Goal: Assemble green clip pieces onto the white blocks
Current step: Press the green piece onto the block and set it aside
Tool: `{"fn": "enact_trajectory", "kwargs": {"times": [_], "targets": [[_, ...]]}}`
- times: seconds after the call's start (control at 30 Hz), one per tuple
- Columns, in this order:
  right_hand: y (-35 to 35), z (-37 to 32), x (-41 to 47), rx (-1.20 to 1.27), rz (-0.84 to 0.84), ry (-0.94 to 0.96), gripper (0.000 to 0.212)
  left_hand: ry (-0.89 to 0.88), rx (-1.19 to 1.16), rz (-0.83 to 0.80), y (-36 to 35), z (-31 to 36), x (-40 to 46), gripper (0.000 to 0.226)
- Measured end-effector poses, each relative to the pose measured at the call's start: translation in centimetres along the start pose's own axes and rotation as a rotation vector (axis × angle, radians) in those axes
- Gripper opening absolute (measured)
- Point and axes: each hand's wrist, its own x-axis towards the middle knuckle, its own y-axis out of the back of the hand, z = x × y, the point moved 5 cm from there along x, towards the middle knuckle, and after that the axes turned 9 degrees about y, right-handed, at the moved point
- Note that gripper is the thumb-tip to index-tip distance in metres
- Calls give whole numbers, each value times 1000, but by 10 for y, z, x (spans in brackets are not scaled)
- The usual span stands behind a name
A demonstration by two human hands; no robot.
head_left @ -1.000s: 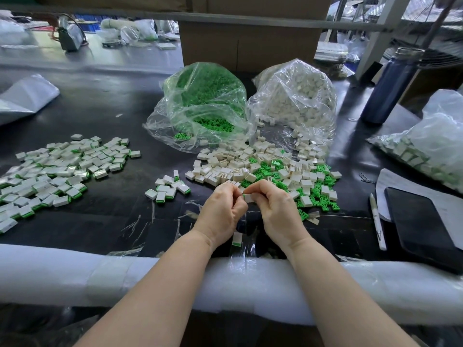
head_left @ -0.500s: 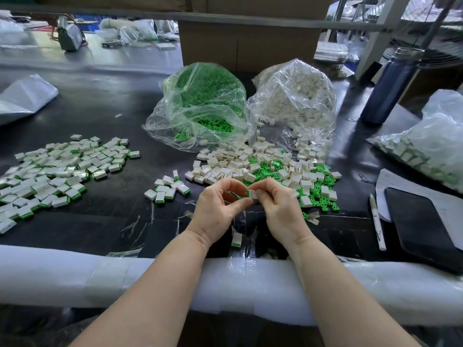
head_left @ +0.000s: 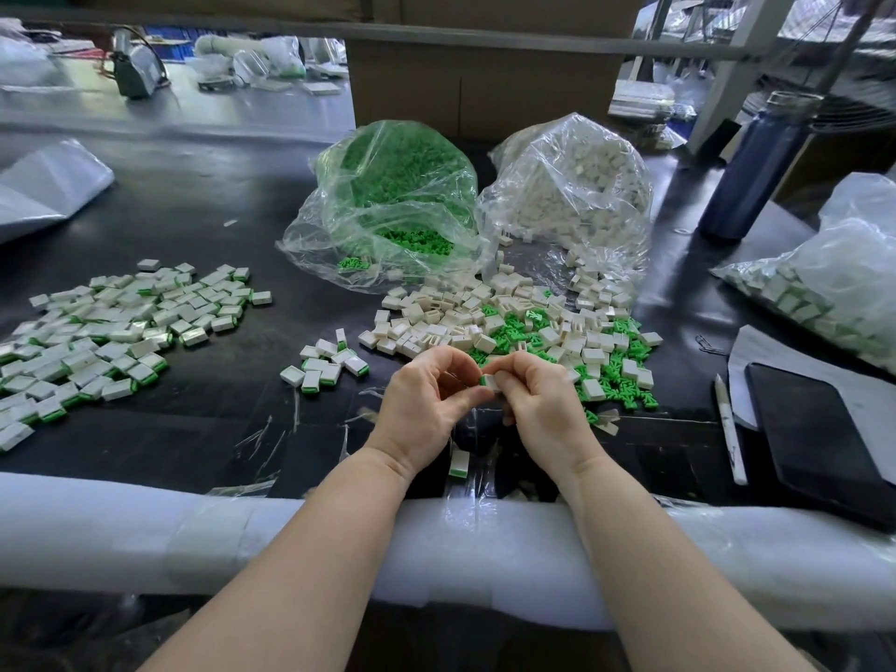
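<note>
I see the right hand (head_left: 543, 405) pinching a white block (head_left: 490, 382) with a green clip (head_left: 483, 379) above the bench (head_left: 194, 429) — left hand (head_left: 426, 405) fingers curl at it, touching.

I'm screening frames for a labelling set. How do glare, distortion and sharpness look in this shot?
Head view: wide-angle bending curves the foam edge and far shelf rail; window light glares off the black table at upper left and off both bags, green and white; the hands, left and right, and the block they pinch stay sharp, with soft shadows.
</note>
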Motion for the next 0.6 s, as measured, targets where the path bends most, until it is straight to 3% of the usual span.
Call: {"fn": "enact_trajectory", "kwargs": {"times": [0.33,0.6], "targets": [[2,3,0,-155,29,19,22,-23,79,49,-1,-3,2,27],[2,3,1,-55,31,3,24,19,16,18,-1,-3,1,20]]}}
